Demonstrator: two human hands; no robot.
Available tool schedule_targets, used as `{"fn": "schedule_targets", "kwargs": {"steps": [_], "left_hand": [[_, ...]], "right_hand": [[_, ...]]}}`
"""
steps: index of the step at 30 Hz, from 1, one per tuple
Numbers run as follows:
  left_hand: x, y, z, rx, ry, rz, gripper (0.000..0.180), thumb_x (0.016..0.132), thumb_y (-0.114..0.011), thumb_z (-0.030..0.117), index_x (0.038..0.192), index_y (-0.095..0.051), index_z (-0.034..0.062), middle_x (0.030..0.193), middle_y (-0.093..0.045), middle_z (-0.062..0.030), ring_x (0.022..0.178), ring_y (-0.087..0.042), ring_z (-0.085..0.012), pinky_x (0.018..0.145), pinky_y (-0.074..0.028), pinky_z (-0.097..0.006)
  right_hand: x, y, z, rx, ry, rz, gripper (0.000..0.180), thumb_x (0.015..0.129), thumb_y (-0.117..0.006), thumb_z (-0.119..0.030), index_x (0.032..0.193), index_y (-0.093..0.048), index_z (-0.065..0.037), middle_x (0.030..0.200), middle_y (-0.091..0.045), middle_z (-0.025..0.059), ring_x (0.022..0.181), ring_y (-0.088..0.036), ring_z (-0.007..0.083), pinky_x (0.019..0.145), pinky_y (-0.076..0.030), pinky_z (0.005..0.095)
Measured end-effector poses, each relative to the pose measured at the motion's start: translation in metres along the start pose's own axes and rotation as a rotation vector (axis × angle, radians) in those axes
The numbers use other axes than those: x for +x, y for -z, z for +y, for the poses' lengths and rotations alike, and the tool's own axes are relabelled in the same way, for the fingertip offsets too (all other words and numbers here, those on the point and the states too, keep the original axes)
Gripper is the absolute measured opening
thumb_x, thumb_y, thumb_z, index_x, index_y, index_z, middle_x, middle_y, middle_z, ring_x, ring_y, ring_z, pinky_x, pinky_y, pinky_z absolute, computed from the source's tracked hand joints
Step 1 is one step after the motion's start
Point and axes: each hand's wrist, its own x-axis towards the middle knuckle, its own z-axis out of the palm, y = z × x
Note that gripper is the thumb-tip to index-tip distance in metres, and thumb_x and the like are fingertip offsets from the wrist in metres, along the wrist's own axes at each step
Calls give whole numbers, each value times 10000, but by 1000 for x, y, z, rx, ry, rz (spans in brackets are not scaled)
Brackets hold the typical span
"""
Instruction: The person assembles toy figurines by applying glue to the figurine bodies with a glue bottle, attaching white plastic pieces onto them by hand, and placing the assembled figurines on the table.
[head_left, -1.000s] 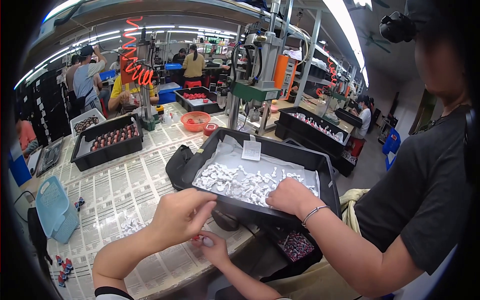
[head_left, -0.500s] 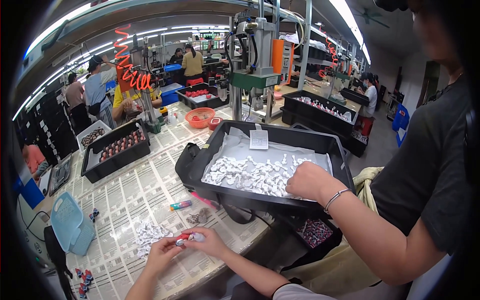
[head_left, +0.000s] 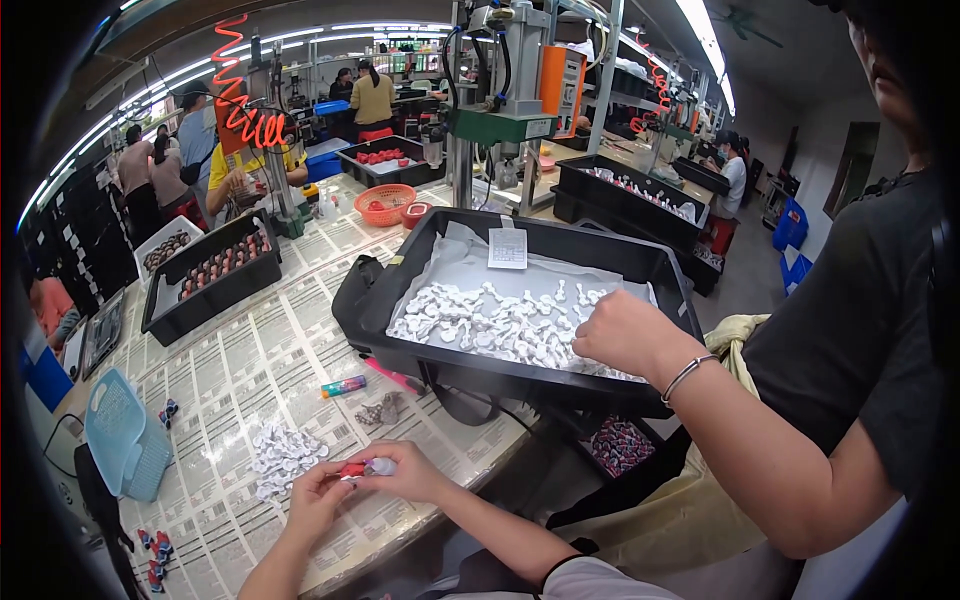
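Observation:
My left hand [head_left: 315, 495] and my right hand [head_left: 412, 474] meet over the near edge of the table, both closed on a small red piece [head_left: 352, 469]. A pale, rounded bit shows at my right thumb; I cannot tell whether it is part of the piece or a finger cover. Just beyond my left hand lies a loose heap of small white bone-shaped parts [head_left: 285, 455]. More white parts [head_left: 480, 325] fill a paper-lined black tray [head_left: 480, 388], where a co-worker's hand [head_left: 630, 335] reaches in from the right.
A colourful tube [head_left: 344, 386], a pink tool [head_left: 393, 375] and a small clear bag [head_left: 378, 410] lie before the tray. On the left stand a light-blue basket [head_left: 125, 440] and small red-blue pieces [head_left: 155, 560]. A press [head_left: 500, 125] rises behind the tray.
The whole view has shifted slightly, so most things sit a little further left. My hands keep hold of the red piece, turned a little. The co-worker's hand stays over the tray.

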Motion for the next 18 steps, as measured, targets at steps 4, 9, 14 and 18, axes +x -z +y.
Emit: {"fn": "schedule_targets", "kwargs": {"steps": [4, 9, 14, 18], "left_hand": [[-3, 0, -1, 4, -5, 10, 266, 774, -572, -81, 1036, -552, -41, 1016, -608, -111, 910, -594, -161, 817, -490, -274], [-4, 8, -2, 36, -28, -28, 253, 773, -573, -78, 1021, -555, -32, 1008, -608, -101, 903, -593, -155, 806, -492, -270], [-3, 6, -2, 54, -72, -40, 249, 771, -567, -90, 1011, -553, -24, 1016, -603, -100, 912, -589, -152, 803, -491, -263], [-3, 7, -2, 50, -42, -28, 244, 767, -562, -106, 995, -552, -19, 1015, -601, -99, 918, -585, -148, 805, -488, -258]], "right_hand": [[-2, 0, 2, -17, -3, 0, 287, 672, -726, -72, 938, -648, 1, 889, -654, 91, 827, -607, 142, 758, -465, 269], [-3, -2, -3, 35, -36, -23, 283, 668, -732, -71, 930, -651, -3, 879, -659, 80, 822, -602, 124, 755, -464, 261], [-2, 0, -5, 36, -57, -38, 290, 663, -736, -60, 934, -651, -3, 869, -661, 70, 817, -599, 108, 752, -465, 255], [-3, -2, -1, 50, -48, -24, 298, 656, -739, -53, 936, -652, -4, 870, -662, 74, 814, -601, 111, 749, -466, 254]]}}
